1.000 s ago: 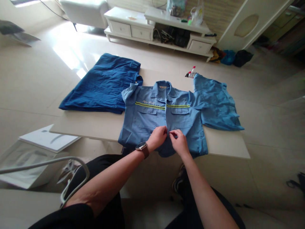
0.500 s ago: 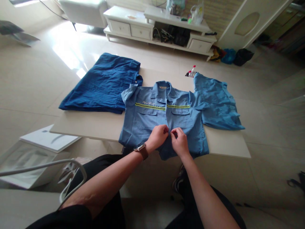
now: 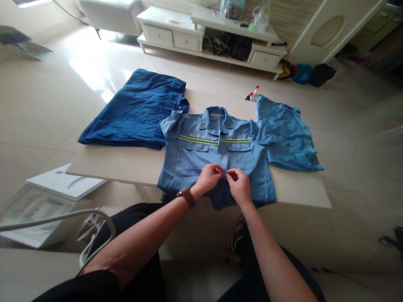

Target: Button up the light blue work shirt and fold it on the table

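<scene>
A light-blue work shirt (image 3: 195, 157) with yellow stripes and two flap pockets lies front up, its collar away from me. Its lower edge hangs over the table's near side. My left hand (image 3: 209, 178), with a brown-strapped watch at the wrist, pinches the front placket from the left. Just across the placket, my right hand (image 3: 238, 184) pinches the same strip of cloth. The fingertips almost meet; any button between them is too small to make out. Behind the shirt to the left lies a folded dark-blue garment (image 3: 138, 111).
Another light-blue garment (image 3: 288, 136) lies at the table's right, touching the shirt's sleeve. The pale table (image 3: 126, 164) has small red-capped bottles (image 3: 255, 93) near its far edge. A white box (image 3: 40, 209) stands on the floor at left, beside a grey curved tube (image 3: 63, 217).
Both hands stay at the placket with only slight finger movement. My left wrist has turned a little, showing more of the watch strap. The garments keep their places.
</scene>
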Tool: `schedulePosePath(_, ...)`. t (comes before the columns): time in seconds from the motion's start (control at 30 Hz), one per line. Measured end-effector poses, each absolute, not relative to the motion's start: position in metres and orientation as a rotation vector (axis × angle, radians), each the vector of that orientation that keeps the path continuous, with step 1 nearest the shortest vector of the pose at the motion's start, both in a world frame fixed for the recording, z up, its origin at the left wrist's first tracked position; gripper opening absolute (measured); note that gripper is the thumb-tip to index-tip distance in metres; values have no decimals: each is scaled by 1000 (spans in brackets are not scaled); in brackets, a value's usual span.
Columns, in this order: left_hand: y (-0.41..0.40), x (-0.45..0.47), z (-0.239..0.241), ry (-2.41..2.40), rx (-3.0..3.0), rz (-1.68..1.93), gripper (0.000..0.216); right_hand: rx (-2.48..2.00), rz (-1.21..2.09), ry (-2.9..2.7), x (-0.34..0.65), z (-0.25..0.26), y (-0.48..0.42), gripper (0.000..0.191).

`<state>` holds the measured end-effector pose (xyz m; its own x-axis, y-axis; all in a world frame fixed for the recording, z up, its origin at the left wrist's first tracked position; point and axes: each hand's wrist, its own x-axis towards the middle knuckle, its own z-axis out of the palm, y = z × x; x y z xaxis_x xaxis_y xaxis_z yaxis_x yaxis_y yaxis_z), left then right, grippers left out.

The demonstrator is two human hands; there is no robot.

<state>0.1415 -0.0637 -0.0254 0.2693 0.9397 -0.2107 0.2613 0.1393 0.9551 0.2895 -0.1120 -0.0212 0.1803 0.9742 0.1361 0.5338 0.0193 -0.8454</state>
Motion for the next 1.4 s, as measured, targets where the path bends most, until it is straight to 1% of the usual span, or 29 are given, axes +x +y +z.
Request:
schedulePosePath(0.1,-63,145,-34,1201,1219,748,10,-1635,653,-1472,290,-20,-112,12)
schedulePosePath(0.23,-65,147,-37,1145,1067,799,19,-1631,638,-1496,288,-19,-112,12)
schedulePosePath(0.47,-69,149,-30,1164,935,868,10,-1642,628,-1466,286,-18,-112,16)
schedulePosePath(0.77,-72,152,-21,1146,804,888,11,-1649,566,-1458,284,-14,-112,15)
schedulePosePath(1.07,-66,146,-18,1145,1021,805,14,-1679,888,-1095,288,-36,-108,27)
schedulePosePath(1.23,-66,144,-22,1295,1304,792,18,-1683,900,-1108,288,-40,-108,25)
schedulePosePath(1.4,-68,144,-26,1254,1291,781,19,-1711,1089,-1079,292,-46,-106,25)
